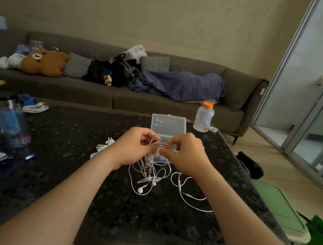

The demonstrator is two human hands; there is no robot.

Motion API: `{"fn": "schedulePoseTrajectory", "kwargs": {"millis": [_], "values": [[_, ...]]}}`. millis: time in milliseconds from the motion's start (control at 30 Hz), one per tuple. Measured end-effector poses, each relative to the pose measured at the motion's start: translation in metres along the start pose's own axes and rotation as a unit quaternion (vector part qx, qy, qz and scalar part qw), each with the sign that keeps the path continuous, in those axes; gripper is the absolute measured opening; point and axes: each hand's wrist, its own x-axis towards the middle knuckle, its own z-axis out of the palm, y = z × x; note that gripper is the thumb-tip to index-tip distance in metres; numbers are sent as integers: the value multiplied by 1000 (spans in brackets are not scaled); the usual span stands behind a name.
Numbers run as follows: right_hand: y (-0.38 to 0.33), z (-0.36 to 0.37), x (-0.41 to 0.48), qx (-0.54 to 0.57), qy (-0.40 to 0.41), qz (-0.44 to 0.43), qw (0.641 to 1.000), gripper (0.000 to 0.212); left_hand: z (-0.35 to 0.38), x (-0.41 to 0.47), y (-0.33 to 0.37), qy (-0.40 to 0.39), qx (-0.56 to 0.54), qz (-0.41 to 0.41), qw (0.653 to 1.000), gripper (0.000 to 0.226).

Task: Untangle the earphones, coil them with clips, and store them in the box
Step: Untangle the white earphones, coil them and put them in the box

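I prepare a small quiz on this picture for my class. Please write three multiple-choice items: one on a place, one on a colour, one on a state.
1. Where does the bottle stand relative to the clear box? A) to its left B) to its right C) inside it
2. What colour is the bottle's cap? A) green B) orange C) black
3. In what state are the earphones? A) tangled, held by the left hand and right hand B) coiled with a clip C) stored in the box

1 B: it stands right of the box. 2 B: the cap is orange. 3 A: both hands pinch the knotted cords.
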Motion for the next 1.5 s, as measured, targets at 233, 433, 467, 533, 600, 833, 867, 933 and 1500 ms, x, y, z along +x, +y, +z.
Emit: {"fn": "schedulePoseTrajectory", "kwargs": {"millis": [233, 433, 467, 533, 600, 833, 867, 933, 1500], "values": [[-2, -3, -4, -4, -2, 1, 1000, 20, -6, -3, 0, -3, -9, 4, 1000, 22], [2, 1, -2, -5, 52, -22, 998, 18, -7, -4, 5, 3, -31, -7, 999, 12], [1, 1, -2, -10, 61, -28, 998, 16, -6, -4, 7, 2, -36, -15, 999, 11], [0, 1, -1, -33, 80, -43, 995, 14, -4, -5, 11, -1, -32, -30, 999, 10], [0, 0, -1, -66, 97, -63, 991, 13, -3, -3, 13, 14, -1, -36, 999, 12], [-2, -1, -2, -58, 77, -74, 993, 23, -4, -2, 12, 57, 19, -33, 998, 21], [-1, -1, -2, -44, 63, -67, 995, 25, -5, -2, 12, 54, 9, -34, 998, 21], [1, -1, 0, 6, 30, -42, 999, 31, -5, -2, 11, 52, 4, -32, 998, 18], [15, 5, 7, 82, 28, -15, 996, 16, -5, -3, 6, -24, -18, -28, 999, 12]]}}
